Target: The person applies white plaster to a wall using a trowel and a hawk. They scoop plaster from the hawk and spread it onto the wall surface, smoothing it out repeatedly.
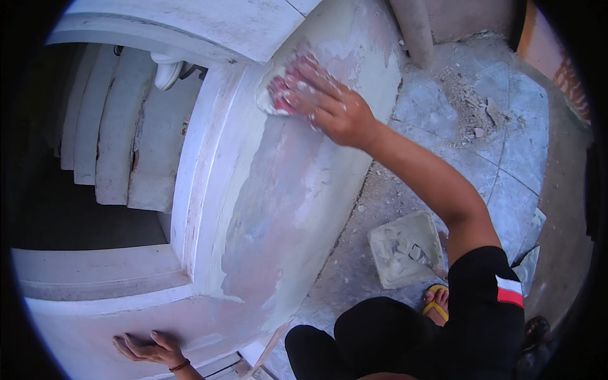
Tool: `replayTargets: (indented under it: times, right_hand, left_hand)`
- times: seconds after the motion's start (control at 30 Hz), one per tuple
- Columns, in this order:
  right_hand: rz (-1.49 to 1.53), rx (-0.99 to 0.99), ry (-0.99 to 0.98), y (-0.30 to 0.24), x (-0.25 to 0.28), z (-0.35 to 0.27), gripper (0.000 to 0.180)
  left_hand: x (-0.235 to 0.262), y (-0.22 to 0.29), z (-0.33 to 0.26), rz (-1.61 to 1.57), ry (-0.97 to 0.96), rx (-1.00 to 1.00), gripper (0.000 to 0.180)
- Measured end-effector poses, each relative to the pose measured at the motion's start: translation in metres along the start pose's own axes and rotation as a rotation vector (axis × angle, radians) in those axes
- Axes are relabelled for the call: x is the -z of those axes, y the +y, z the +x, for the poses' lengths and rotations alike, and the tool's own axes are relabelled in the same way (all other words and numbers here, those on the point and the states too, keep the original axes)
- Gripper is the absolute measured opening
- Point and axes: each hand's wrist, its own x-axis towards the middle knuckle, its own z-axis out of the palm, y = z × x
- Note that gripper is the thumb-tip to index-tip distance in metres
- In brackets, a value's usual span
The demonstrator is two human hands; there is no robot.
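My right hand (329,104) presses a red thing smeared with white paste (278,95) against the curved plastered wall (272,196). Motion blurs the fingers, so whether it is a cloth or a pad cannot be made out. Pale grey filler covers the wall in uneven patches, with pinkish and bluish areas showing between. At the lower left, my left hand (149,349) rests on the wall's pale face with its fingers apart, holding nothing. White paste marks some of its fingertips.
A square tub (380,253) with whitish paste and a tool in it stands on the dusty floor by my sandalled foot (436,304). Rubble (478,114) lies farther right on the tiles (494,152). A round pipe (415,31) rises beside the wall. Left is a recess with curved slabs (120,126).
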Motion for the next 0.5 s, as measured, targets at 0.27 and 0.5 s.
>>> replayTargets:
  times: [0.27,0.5]
  right_hand:
    - [0.143,-0.667,-0.009,-0.027,0.063,0.005,0.044]
    - [0.142,-0.669,-0.044,-0.050,0.047,0.059,0.053]
  left_hand:
    - [0.001,0.000,-0.001,0.017,-0.020,0.003,0.060]
    - [0.003,0.001,0.002,0.011,-0.030,-0.007,0.058]
